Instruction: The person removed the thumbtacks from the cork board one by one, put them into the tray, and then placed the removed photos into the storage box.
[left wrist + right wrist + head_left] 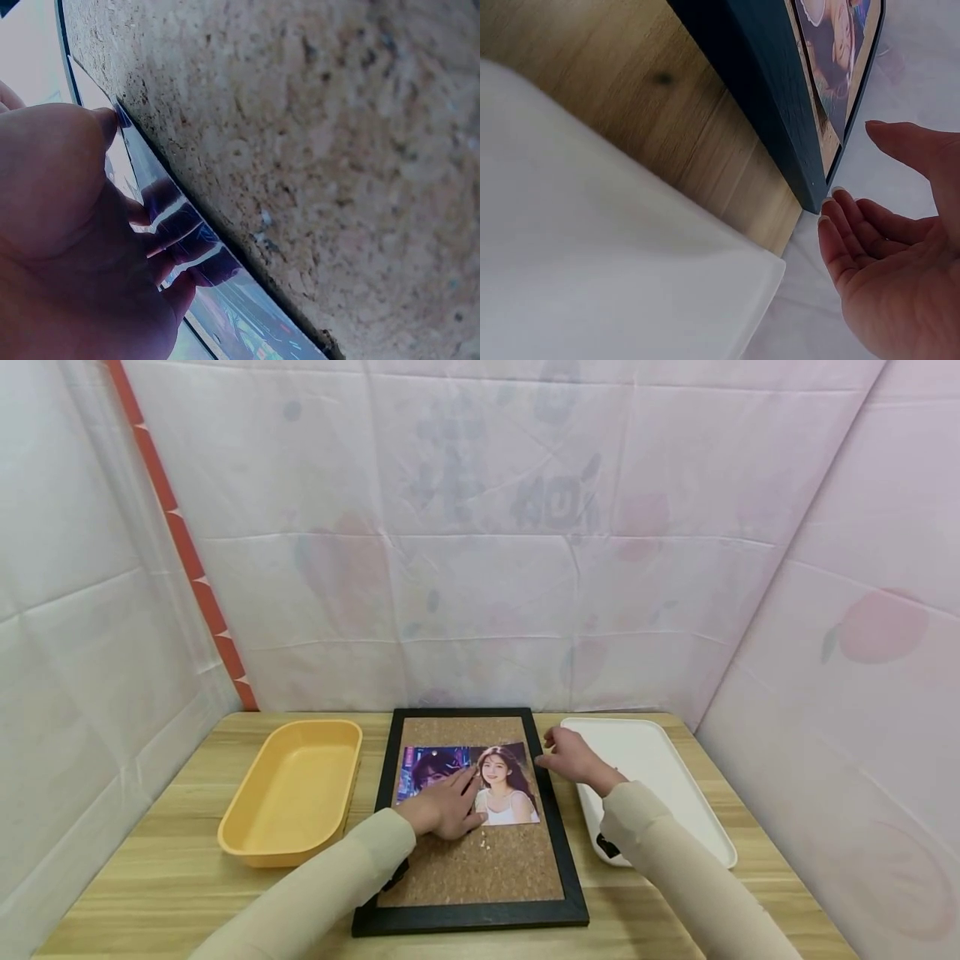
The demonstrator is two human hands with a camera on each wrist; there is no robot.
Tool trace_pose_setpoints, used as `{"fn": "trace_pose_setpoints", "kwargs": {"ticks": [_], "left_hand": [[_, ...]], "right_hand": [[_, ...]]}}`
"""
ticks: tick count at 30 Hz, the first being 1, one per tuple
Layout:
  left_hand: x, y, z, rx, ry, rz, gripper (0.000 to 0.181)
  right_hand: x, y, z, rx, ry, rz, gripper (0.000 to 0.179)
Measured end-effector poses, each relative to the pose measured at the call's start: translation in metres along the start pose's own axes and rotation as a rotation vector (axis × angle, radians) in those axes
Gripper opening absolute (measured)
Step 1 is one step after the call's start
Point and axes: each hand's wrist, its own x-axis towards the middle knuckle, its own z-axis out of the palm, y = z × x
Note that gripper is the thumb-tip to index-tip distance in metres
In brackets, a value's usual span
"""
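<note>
A cork board (480, 877) in a black frame lies on the table, with two pictures side by side on it. The left picture (408, 775) is a dark purple-blue one of a figure; the right one (504, 785) shows a long-haired person in a white top. My left hand (444, 806) rests spread over the place where the pictures meet, fingers pressing on them. In the left wrist view the glossy picture (247, 319) lies under those fingertips. My right hand (573, 756) hovers by the frame's right side, thumb apart from loosely bent fingers (836, 232), nothing between them.
A yellow basin (288, 793) stands left of the board. At the right sits a white tray (675, 777) with a small black item (607, 846) at its near left corner. Pale curtains (480, 568) enclose the table's back and sides.
</note>
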Motion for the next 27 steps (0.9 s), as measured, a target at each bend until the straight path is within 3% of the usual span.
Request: {"fn": "trace_pose_setpoints", "kwargs": {"ticks": [27], "left_hand": [[-0.001, 0.001, 0.002, 0.001, -0.001, -0.004, 0.070]], "right_hand": [[0.013, -0.004, 0.027, -0.002, 0.031, -0.054, 0.029]]}}
